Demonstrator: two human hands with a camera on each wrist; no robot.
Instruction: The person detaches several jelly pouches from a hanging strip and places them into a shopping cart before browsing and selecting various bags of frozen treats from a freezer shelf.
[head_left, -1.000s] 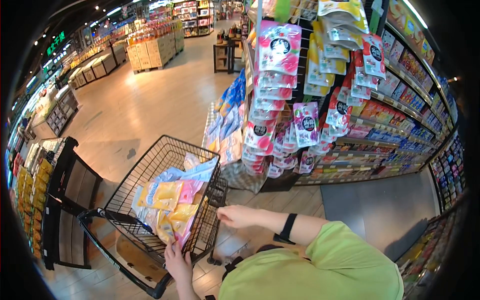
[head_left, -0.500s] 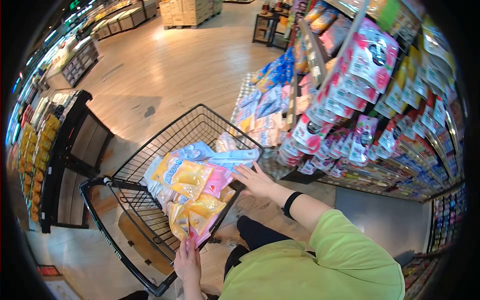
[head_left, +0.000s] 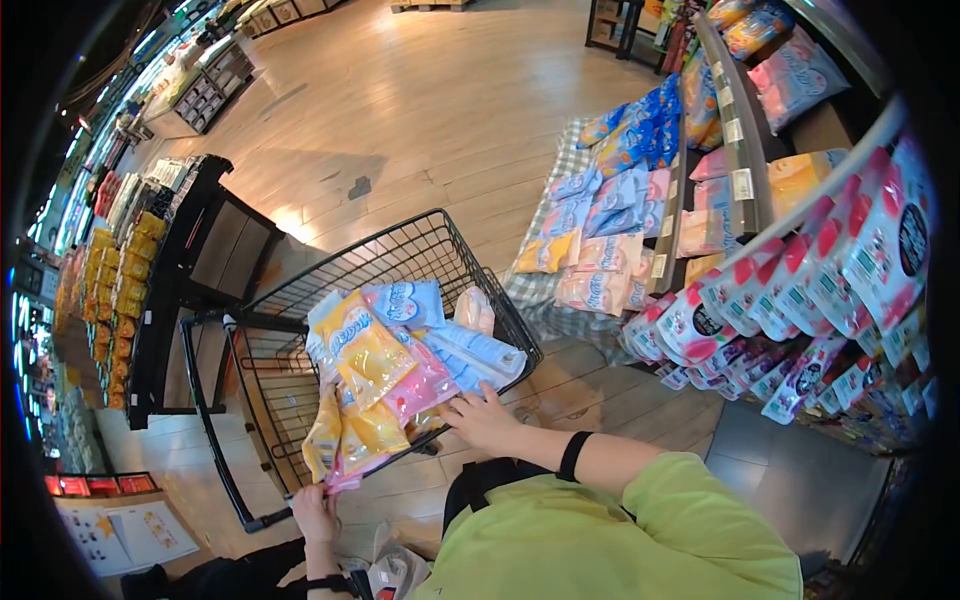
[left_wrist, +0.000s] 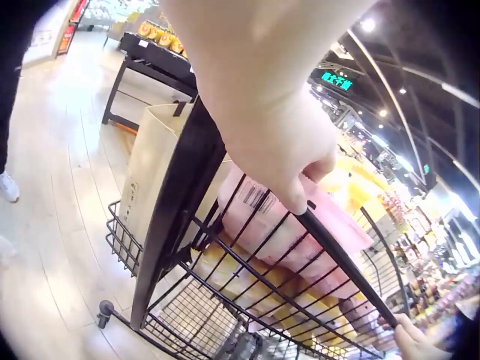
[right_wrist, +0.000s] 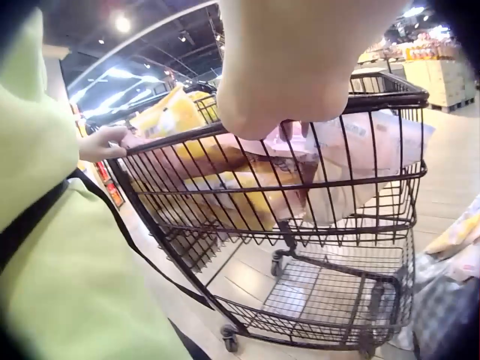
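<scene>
A black wire shopping cart (head_left: 445, 240) stands in front of me, with yellow, pink and blue snack bags (head_left: 370, 345) heaped in its basket. My left hand (head_left: 318, 515) holds the near side rim close to the handle end, its thumb over the rim in the left wrist view. A pink bag (left_wrist: 259, 210) lies just inside the wires there. Farther along the same rim, my right hand (head_left: 485, 420) grips from above, its fingers over the edge beside the bags. In the right wrist view, the back of that hand hides part of the rim.
On the right, pouches (head_left: 800, 280) hang from a rack next to shelves of bags (head_left: 740, 195). Stacked bags lie on a checked cloth (head_left: 570, 160) ahead. A black display stand (head_left: 190, 300) with yellow packs is at the left. Wooden floor (head_left: 420, 120) stretches ahead.
My right hand has moved from beside the cart onto its side rim. The left hand is now closer to the handle end. The view has swung, bringing the checked-cloth display nearer.
</scene>
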